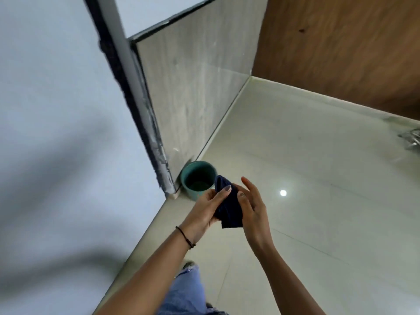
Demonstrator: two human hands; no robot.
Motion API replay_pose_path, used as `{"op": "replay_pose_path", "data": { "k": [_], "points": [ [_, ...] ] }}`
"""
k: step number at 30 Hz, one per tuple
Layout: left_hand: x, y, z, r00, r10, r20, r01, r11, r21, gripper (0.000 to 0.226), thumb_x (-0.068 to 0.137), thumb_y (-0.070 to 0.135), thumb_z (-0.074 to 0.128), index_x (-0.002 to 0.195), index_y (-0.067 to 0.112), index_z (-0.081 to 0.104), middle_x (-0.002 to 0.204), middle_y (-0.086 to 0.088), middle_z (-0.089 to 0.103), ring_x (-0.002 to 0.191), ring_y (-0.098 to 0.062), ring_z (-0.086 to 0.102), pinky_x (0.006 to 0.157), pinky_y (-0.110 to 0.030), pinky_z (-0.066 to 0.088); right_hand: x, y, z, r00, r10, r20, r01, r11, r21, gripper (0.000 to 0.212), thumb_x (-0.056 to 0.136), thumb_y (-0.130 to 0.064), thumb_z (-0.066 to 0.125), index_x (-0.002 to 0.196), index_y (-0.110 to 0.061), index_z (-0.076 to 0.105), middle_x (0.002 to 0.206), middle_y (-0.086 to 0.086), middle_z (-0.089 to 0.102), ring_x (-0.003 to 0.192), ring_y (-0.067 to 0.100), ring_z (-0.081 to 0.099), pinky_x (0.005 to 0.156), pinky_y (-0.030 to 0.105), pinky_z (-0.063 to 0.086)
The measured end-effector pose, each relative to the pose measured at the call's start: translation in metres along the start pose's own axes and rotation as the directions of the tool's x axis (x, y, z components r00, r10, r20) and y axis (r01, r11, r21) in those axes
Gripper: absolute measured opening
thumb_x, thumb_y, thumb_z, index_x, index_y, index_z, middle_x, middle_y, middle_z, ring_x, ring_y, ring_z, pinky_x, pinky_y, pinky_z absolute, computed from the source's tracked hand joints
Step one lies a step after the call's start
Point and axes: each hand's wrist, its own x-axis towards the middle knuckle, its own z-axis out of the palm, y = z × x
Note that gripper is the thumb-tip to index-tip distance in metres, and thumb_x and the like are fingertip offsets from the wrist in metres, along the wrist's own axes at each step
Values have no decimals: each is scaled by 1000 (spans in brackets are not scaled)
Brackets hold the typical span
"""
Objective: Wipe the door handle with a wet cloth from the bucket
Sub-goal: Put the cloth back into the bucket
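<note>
A dark blue cloth [228, 206] is bunched between both hands above the floor. My left hand [205, 209] grips its left side, thumb pressed on top. My right hand [252, 204] touches the cloth's right side with the thumb, while its fingers are spread apart. A teal bucket [189, 173] stands on the floor just beyond the hands, in the corner by the wall; its inside looks dark. A metal handle [411, 140] shows at the right edge, partly cut off.
A white wall [56, 133] with a dark, chipped edge [145, 123] stands at left. Grey tile wall [193, 92] meets a brown wooden door [341, 42] at the back. The glossy cream floor [306, 201] spreads right. My jeans leg [188, 289] is below.
</note>
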Motion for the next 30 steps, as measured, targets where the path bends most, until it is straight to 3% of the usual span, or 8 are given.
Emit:
{"op": "replay_pose_path", "data": {
  "k": [3, 8, 13, 18, 20, 23, 27, 30],
  "points": [
    [53, 0, 13, 999, -45, -29, 43, 998, -53, 53, 80, 33, 72, 119, 1, 56, 107, -16, 67, 95, -21, 66, 77, -28, 56, 39, 11, -12, 1000, 20, -11, -21, 998, -55, 41, 99, -34, 39, 141, -37, 38, 129, -4, 63, 116, 12, 61, 97, 43, 53],
    [159, 4, 7, 985, -59, -160, 51, 997, -53, 49, 74, 32, 75, 114, 7, 62, 112, -19, 69, 103, -31, 67, 93, -42, 53, 133, 31, -17, 993, 103, 52, -90, 974, -208, 46, 102, -30, 36, 147, -35, 30, 135, -9, 57, 117, 4, 58, 80, -1, 44],
    [253, 8, -25, 951, -135, -277, 114, 989, -90, 45, 77, 31, 72, 116, 11, 62, 114, -19, 68, 105, -36, 65, 92, -49, 53, 252, 49, -22, 970, 242, 12, -231, 936, -266, 37, 96, -14, 51, 127, -36, 48, 113, -12, 67, 107, 13, 63, 81, 24, 57],
    [330, -2, -63, 899, -203, -387, 140, 973, -185, 49, 75, 34, 71, 118, 12, 61, 113, -12, 70, 105, -33, 66, 93, -53, 51, 368, 91, -12, 687, 687, 237, -622, 724, -297, 39, 88, -22, 66, 123, -5, 59, 112, 14, 70, 88, 19, 68, 69, 24, 57],
    [364, -19, -85, 861, -224, -457, 165, 972, -166, 42, 79, 28, 71, 116, 8, 62, 110, -13, 71, 102, -31, 68, 90, -48, 53, 407, 124, 2, 646, 718, 259, -584, 683, -438, 31, 86, -17, 69, 111, 0, 65, 102, 22, 71, 77, 23, 68, 66, 31, 57],
    [424, -57, -123, 798, -253, -548, 213, 968, -137, 39, 78, 20, 72, 108, -3, 64, 100, -19, 72, 90, -33, 68, 78, -41, 54, 466, 195, 30, 723, 653, 226, -426, 678, -599, 21, 80, -11, 69, 98, 1, 64, 93, 25, 69, 71, 25, 62, 66, 40, 54],
    [524, -131, -180, 720, -313, -620, 268, 949, -169, 16, 86, 4, 63, 102, 2, 63, 105, -24, 68, 90, -32, 66, 79, -42, 52, 538, 313, 73, 755, 609, 244, -300, 651, -698, 15, 80, -10, 64, 94, -12, 59, 78, -2, 60, 68, 15, 55, 56, 22, 41],
    [596, -194, -228, 658, -388, -645, 287, 922, -261, 17, 88, -4, 58, 88, 12, 61, 104, -21, 65, 90, -32, 63, 88, -50, 50, 577, 412, 101, 757, 608, 240, -283, 636, -718, 24, 82, -9, 60, 105, -9, 60, 87, 1, 59, 80, 23, 55, 65, 26, 38]
  ]
}}
